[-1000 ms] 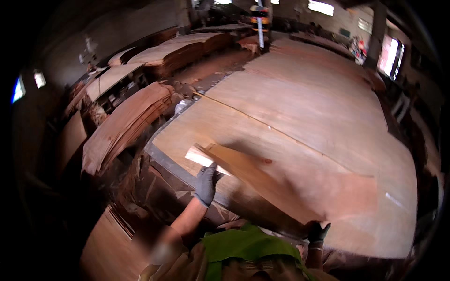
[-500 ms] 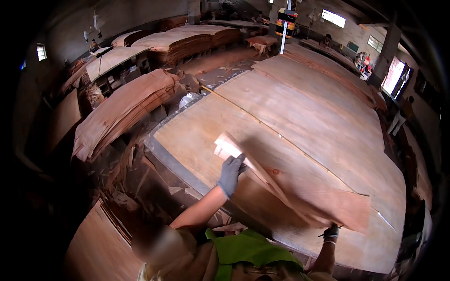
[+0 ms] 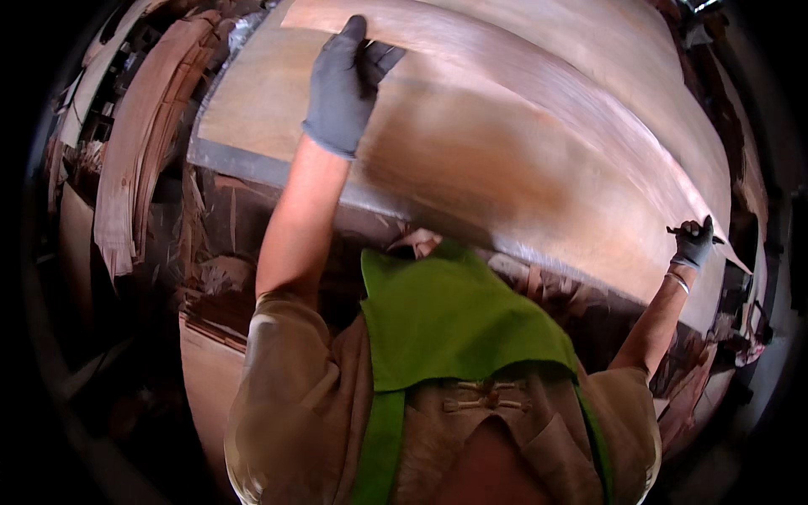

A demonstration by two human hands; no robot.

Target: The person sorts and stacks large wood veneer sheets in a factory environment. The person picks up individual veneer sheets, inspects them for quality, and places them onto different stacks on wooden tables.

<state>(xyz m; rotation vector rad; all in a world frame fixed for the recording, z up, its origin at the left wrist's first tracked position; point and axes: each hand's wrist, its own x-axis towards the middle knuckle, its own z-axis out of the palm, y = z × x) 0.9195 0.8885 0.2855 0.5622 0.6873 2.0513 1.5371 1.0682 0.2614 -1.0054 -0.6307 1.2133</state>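
Note:
A long, thin wood veneer sheet point(image 3: 539, 80) stretches in a bowed strip across the broad stack of pale veneer point(image 3: 471, 160), with shadow under its near edge. My left hand point(image 3: 341, 93), in a grey glove, grips the near edge towards the sheet's left end, thumb over the top and fingers curled below. At the far right end my right hand point(image 3: 693, 244), also gloved, is closed at the sheet's edge. A small dark tool point(image 3: 673, 230) sticks out on both sides of that fist; its exact kind is hidden by the fingers.
A grey strip point(image 3: 244, 164) borders the near side of the stack. Bundles of reddish veneer point(image 3: 147, 126) stand to the left. Broken scraps point(image 3: 223, 273) lie below the stack's near edge, and a pale board point(image 3: 206, 379) stands at lower left.
The veneer sheet, rolled at its left end before, is now spread out across the stack. Both hands have moved farther apart, the right one outward. The view has tipped downward.

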